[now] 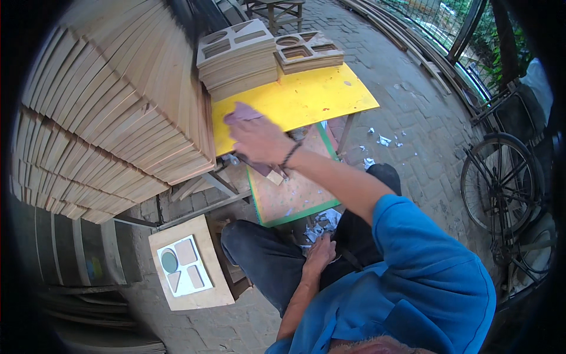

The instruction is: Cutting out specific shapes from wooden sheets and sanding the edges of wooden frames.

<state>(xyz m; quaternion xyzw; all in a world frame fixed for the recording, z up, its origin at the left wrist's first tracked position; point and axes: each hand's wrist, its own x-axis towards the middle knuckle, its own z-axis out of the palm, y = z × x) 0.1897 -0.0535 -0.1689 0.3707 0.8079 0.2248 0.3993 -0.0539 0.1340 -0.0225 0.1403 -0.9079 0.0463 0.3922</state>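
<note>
My right hand (262,140) reaches forward and left over the near edge of the yellow board (300,97). Its fingers are closed on a purple cloth (243,111), which sticks out past them; motion blurs both. Below that hand, a small pale wooden block (275,177) shows above a pinkish board with green edges (289,203). My left hand (320,255) rests low between my legs with its fingers curled, beside crumpled whitish scraps (324,223). What it holds, if anything, is hidden.
Tall stacks of thin wooden boards (112,112) stand at left. Cut-out wooden frames (236,62) are piled on the yellow board's far side. A white shape puzzle (184,265) lies on a wooden stool (206,295) at lower left. A bicycle (501,180) stands at right.
</note>
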